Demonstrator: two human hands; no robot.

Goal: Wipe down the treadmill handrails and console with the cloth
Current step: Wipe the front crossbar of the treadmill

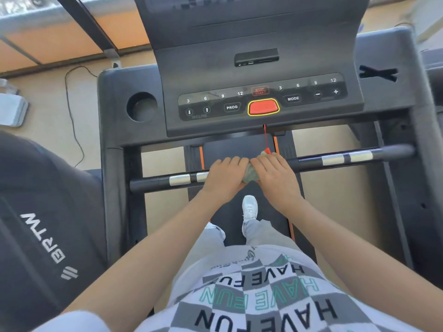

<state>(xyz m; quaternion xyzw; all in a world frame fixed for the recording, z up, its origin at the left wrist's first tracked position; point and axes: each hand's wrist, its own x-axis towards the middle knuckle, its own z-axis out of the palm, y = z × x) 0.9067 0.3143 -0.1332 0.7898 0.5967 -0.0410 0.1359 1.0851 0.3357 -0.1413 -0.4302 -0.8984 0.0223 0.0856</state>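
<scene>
A black handrail bar (330, 160) with silver pulse pads runs across the treadmill below the console (263, 99). At the bar's middle, my left hand (224, 177) and my right hand (274, 172) sit side by side, fingers curled over it. A greenish cloth (251, 174) is bunched between them, mostly under my right hand, which grips it around the bar. My left hand grips the bar just left of the cloth. The console carries labelled buttons and a red stop key (263, 107).
A red safety cord (265, 137) hangs from the console down to the cloth. A cup holder (141, 106) sits at the console's left. My white shoe (249, 209) stands on the belt. A dark chair (43, 224) is at the left, a cable (72, 116) on the floor.
</scene>
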